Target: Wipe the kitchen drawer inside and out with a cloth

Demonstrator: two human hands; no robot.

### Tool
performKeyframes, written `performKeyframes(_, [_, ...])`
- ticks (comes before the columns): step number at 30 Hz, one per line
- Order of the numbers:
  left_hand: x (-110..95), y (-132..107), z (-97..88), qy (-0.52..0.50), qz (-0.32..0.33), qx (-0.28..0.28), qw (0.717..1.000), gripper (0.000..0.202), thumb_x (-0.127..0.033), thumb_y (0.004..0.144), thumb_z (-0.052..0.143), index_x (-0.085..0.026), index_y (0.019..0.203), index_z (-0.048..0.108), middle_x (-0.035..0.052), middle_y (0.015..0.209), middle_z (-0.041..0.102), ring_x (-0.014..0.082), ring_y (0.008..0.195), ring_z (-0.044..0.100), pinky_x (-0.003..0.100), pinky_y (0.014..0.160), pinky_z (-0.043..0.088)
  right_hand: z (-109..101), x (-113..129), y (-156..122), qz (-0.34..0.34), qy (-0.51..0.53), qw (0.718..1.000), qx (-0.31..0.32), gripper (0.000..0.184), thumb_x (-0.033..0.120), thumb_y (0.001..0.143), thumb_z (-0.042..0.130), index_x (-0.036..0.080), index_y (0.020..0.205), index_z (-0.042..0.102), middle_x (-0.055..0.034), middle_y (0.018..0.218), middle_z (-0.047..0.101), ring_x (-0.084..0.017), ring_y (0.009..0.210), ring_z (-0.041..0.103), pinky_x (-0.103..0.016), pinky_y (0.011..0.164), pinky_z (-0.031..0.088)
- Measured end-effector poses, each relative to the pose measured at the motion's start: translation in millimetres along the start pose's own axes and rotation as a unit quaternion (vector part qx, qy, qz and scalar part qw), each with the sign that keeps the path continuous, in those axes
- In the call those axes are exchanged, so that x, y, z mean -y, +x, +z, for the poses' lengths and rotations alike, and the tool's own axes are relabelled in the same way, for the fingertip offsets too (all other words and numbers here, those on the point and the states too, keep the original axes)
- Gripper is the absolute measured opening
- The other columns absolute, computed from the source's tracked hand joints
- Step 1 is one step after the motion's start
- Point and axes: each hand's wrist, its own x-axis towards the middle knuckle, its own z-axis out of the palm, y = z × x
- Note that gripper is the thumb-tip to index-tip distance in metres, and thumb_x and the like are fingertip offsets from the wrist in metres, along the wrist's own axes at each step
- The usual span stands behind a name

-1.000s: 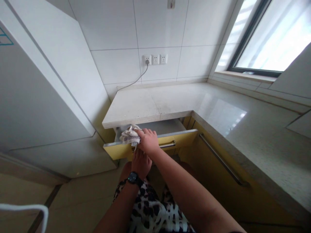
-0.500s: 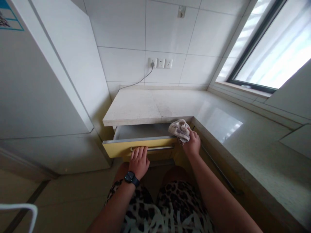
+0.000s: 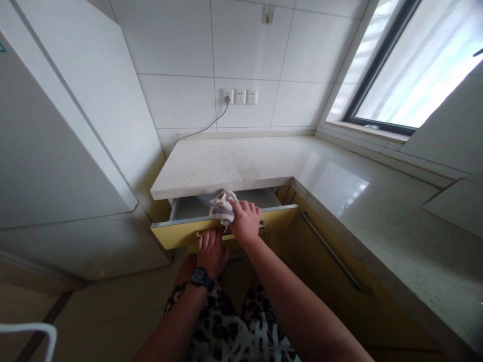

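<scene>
A yellow-fronted drawer is pulled out under the white countertop. My left hand has its fingers hooked over the drawer's metal handle. Bunched in my right hand is a pale, patterned rag, which rests over the top edge of the drawer front near its middle. The rag covers part of the drawer's grey interior, and my right hand hides part of the handle.
A tall white cabinet or appliance stands close on the left. To the right the counter runs toward me, with a long metal handle on the yellow front below. A cord hangs from the wall sockets.
My right hand has moved the rag leftward along the drawer's top edge, from its right end to about the middle. My left hand stays on the handle. The view has shifted slightly right.
</scene>
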Motion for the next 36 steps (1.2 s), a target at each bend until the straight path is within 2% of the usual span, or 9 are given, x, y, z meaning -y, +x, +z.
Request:
performKeyframes(4, [3.6, -1.5, 5.6, 0.033, 0.014, -0.016, 0.999, 0.049, -0.022, 0.086, 0.055, -0.007, 0.133, 0.056, 0.0193, 0.132, 0.058, 0.0366, 0.125, 0.046, 0.053, 0.111, 0.033, -0.4, 23.3, 0.3, -0.053, 0.007, 0.997, 0.060, 0.049, 0.044, 0.091, 0.056, 0.040, 0.140, 0.051, -0.0075, 0.123, 0.059, -0.028, 0.109, 0.045, -0.042, 0.092, 0.028])
performKeyframes(7, [5.3, -1.4, 1.1, 0.028, 0.017, -0.001, 0.999, 0.049, -0.021, 0.086, 0.055, -0.009, 0.134, 0.055, 0.0176, 0.133, 0.058, 0.0353, 0.127, 0.045, 0.051, 0.112, 0.033, -3.0, 13.9, 0.7, -0.061, 0.002, 0.995, 0.074, 0.053, 0.044, 0.091, 0.057, 0.040, 0.142, 0.048, -0.0077, 0.123, 0.059, -0.028, 0.110, 0.045, -0.041, 0.091, 0.028])
performKeyframes(11, [5.2, -0.3, -8.5, 0.005, 0.030, 0.033, 0.999, 0.058, -0.020, 0.085, 0.058, -0.015, 0.142, 0.049, 0.0123, 0.141, 0.053, 0.0323, 0.131, 0.042, 0.049, 0.115, 0.030, -6.6, -33.5, 0.5, 0.017, -0.018, 1.000, 0.015, 0.054, 0.040, 0.089, 0.059, 0.035, 0.142, 0.051, -0.0093, 0.121, 0.061, -0.029, 0.107, 0.047, -0.040, 0.088, 0.029])
performKeyframes(16, [2.7, 0.1, -6.5, -0.003, 0.018, 0.012, 1.000, 0.054, -0.018, 0.088, 0.052, -0.017, 0.142, 0.050, 0.0109, 0.139, 0.054, 0.0316, 0.130, 0.043, 0.050, 0.116, 0.028, -11.2, -111.2, -2.5, 0.115, -0.030, 0.988, -0.094, 0.049, 0.033, 0.086, 0.062, 0.029, 0.135, 0.057, -0.0084, 0.119, 0.063, -0.028, 0.105, 0.050, -0.039, 0.086, 0.031])
performKeyframes(20, [0.1, 0.1, -2.3, -0.008, 0.011, -0.005, 1.000, 0.051, -0.018, 0.089, 0.050, -0.016, 0.140, 0.052, 0.0117, 0.138, 0.054, 0.0324, 0.130, 0.043, 0.049, 0.116, 0.028, -14.2, -140.8, -2.9, 0.166, -0.015, 0.975, -0.148, 0.047, 0.028, 0.086, 0.059, 0.025, 0.132, 0.060, -0.0093, 0.115, 0.064, -0.028, 0.102, 0.051, -0.037, 0.082, 0.034])
performKeyframes(25, [-3.2, 0.7, -2.2, 0.000, -0.003, -0.006, 1.000, 0.053, -0.017, 0.087, 0.052, -0.015, 0.139, 0.053, 0.0118, 0.138, 0.054, 0.0337, 0.130, 0.043, 0.050, 0.117, 0.026, -6.1, -107.3, -7.5, 0.158, -0.011, 0.979, -0.127, 0.051, 0.029, 0.083, 0.063, 0.027, 0.133, 0.058, -0.0089, 0.117, 0.062, -0.028, 0.104, 0.049, -0.038, 0.083, 0.033])
performKeyframes(31, [-1.3, -1.0, -5.5, 0.023, 0.005, 0.023, 0.999, 0.055, -0.022, 0.083, 0.061, -0.009, 0.137, 0.053, 0.0154, 0.138, 0.053, 0.0356, 0.131, 0.040, 0.051, 0.116, 0.027, 5.6, -25.5, -13.6, -0.018, 0.010, 1.000, 0.002, 0.054, 0.037, 0.089, 0.060, 0.038, 0.142, 0.051, -0.0073, 0.127, 0.058, -0.027, 0.110, 0.045, -0.041, 0.094, 0.028])
performKeyframes(33, [1.2, -1.6, -7.5, 0.028, 0.014, 0.031, 0.999, 0.055, -0.021, 0.084, 0.060, -0.009, 0.137, 0.052, 0.0158, 0.140, 0.052, 0.0356, 0.132, 0.040, 0.051, 0.115, 0.028, 7.1, -17.9, -12.4, -0.047, 0.021, 0.999, 0.012, 0.053, 0.040, 0.090, 0.058, 0.040, 0.142, 0.050, -0.0065, 0.127, 0.058, -0.027, 0.110, 0.045, -0.041, 0.096, 0.027])
performKeyframes(36, [4.5, -1.3, -9.9, 0.025, 0.029, 0.035, 0.999, 0.058, -0.019, 0.085, 0.058, -0.013, 0.142, 0.048, 0.0136, 0.143, 0.050, 0.0346, 0.131, 0.041, 0.051, 0.114, 0.029, 6.9, -41.6, -12.1, -0.051, 0.029, 0.998, -0.010, 0.052, 0.040, 0.090, 0.058, 0.039, 0.141, 0.052, -0.0064, 0.126, 0.059, -0.027, 0.111, 0.046, -0.041, 0.097, 0.027])
